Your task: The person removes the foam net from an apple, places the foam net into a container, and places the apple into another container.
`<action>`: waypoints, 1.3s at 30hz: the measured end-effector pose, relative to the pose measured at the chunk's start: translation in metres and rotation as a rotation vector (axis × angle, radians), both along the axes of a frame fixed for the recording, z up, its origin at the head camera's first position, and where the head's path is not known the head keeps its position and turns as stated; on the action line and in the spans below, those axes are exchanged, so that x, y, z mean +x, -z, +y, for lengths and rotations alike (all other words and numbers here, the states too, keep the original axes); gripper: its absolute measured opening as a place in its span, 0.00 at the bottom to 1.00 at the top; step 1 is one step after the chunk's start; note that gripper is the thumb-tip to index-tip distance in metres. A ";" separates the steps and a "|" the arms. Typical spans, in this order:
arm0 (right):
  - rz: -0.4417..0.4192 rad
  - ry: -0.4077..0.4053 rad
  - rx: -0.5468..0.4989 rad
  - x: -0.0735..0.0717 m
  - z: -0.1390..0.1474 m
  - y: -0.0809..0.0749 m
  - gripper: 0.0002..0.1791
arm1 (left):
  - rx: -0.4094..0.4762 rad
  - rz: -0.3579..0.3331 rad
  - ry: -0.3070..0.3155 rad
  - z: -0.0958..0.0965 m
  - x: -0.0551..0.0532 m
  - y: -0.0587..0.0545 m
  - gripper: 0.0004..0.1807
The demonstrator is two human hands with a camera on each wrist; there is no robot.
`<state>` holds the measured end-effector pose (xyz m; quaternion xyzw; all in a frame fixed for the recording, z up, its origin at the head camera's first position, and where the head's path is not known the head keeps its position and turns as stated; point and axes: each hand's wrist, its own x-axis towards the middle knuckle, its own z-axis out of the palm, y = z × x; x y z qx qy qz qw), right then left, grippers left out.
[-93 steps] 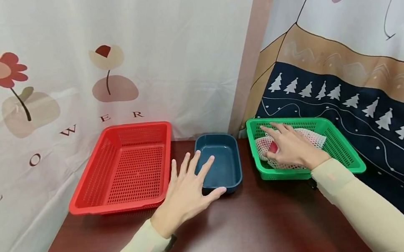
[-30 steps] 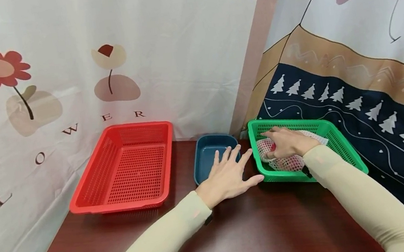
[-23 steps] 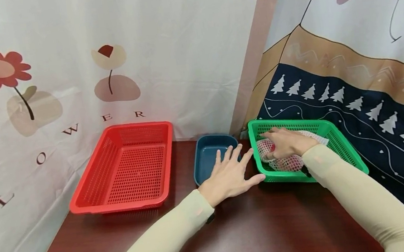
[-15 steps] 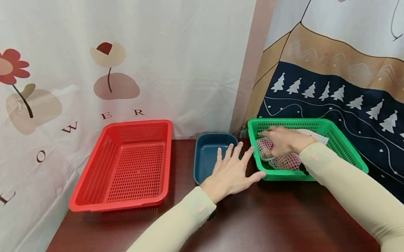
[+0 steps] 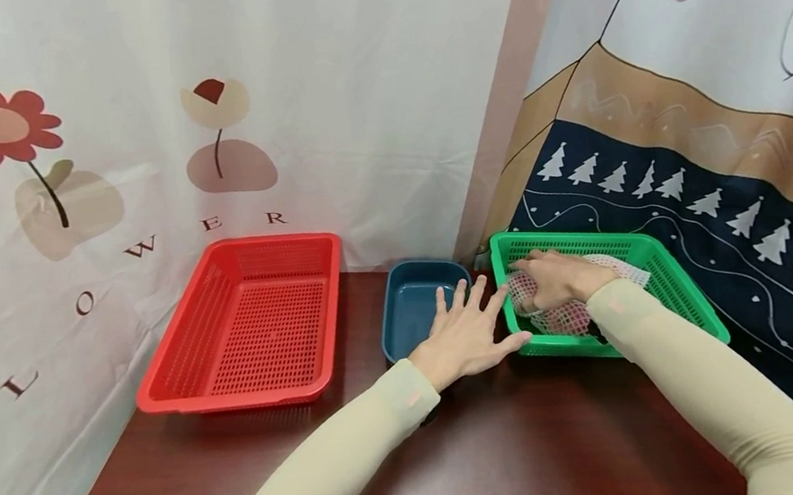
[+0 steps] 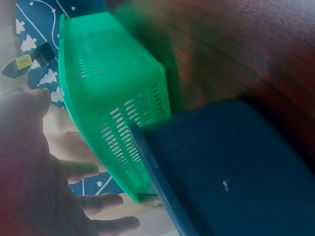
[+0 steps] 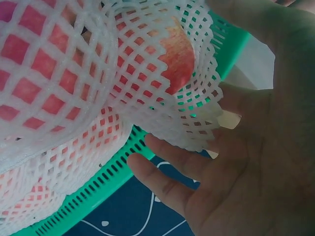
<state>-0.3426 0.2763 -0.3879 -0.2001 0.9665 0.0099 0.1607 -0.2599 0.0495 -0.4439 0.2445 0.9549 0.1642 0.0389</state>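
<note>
In the head view my right hand [image 5: 559,277] is down in the green basket [image 5: 686,303], fingers and thumb around an apple in a white foam net. The right wrist view shows the apple's [image 7: 177,61] red and yellow skin through the net's open end. Some fingers pass behind the net; the two nearest fingers lie fairly straight below it. More red fruits in foam nets [image 5: 561,320] lie beneath and beside it. My left hand [image 5: 462,334], fingers spread and holding nothing, hovers over the near right corner of the dark blue tray [image 5: 404,312], its thumb near the green basket's side.
A red perforated basket [image 5: 266,338] stands at the left of the brown table [image 5: 525,446], with the blue tray between it and the green basket. A white flower-print curtain [image 5: 351,121] and a dark tree-print cloth [image 5: 722,240] hang behind.
Since about three seconds ago my right hand has lowered into the green basket onto the netted apple. My left hand has moved right, from beside the red basket toward the green one.
</note>
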 end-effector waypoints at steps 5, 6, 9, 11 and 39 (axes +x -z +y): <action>-0.012 0.004 0.003 0.000 0.001 0.000 0.50 | -0.021 0.000 -0.003 0.006 -0.001 0.001 0.54; -0.016 0.004 0.002 0.000 0.001 0.000 0.50 | -0.027 -0.001 -0.003 0.006 -0.001 0.001 0.54; -0.022 0.000 0.007 -0.001 0.000 0.001 0.50 | -0.044 -0.003 -0.005 0.008 -0.001 0.001 0.54; -0.025 -0.008 0.014 -0.001 -0.001 0.003 0.49 | -0.054 -0.001 -0.006 0.008 0.000 0.003 0.55; -0.134 -0.029 0.076 -0.017 -0.008 0.009 0.54 | -0.115 -0.050 0.013 0.018 -0.007 -0.009 0.55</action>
